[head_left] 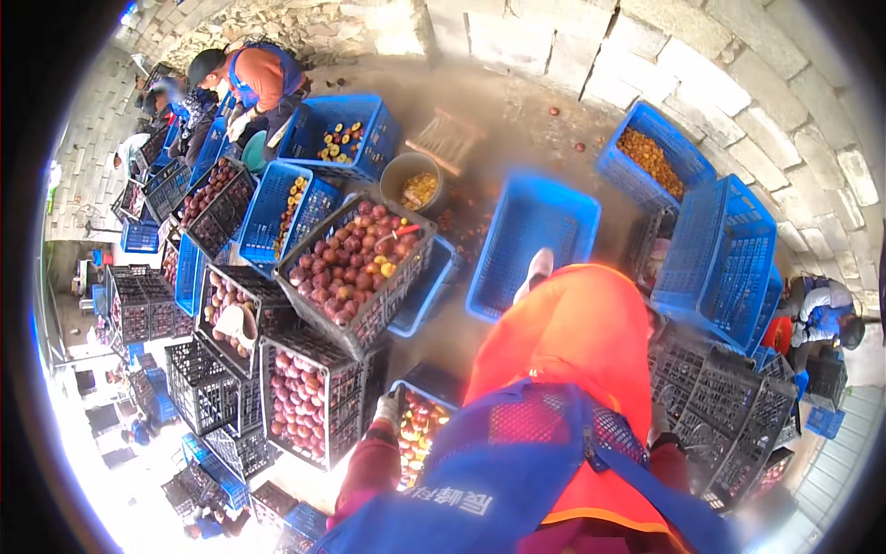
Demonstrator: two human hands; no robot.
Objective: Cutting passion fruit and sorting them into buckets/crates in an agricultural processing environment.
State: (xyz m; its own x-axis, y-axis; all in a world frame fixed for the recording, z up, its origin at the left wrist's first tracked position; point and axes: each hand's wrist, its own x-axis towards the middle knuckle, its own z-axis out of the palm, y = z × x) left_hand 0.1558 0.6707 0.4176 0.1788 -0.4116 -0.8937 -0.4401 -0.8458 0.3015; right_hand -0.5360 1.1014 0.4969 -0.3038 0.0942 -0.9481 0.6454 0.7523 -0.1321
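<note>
Crate (429,396), blue, 6 o'clock: mixed red and yellow fruit (417,434) inside; left hand (387,409) at rim, right hand (658,425) near black crates (734,392), 4 o'clock; either hand's grip unclear.

A blue crate (427,395) stands open-topped, partly hidden along its right side. Inside the crate lie round red and yellow fruit (418,436), loosely heaped, some glossy. Well to the right of this crate, black lattice crates (724,415) sit packed close together, their openwork plastic showing.
</note>
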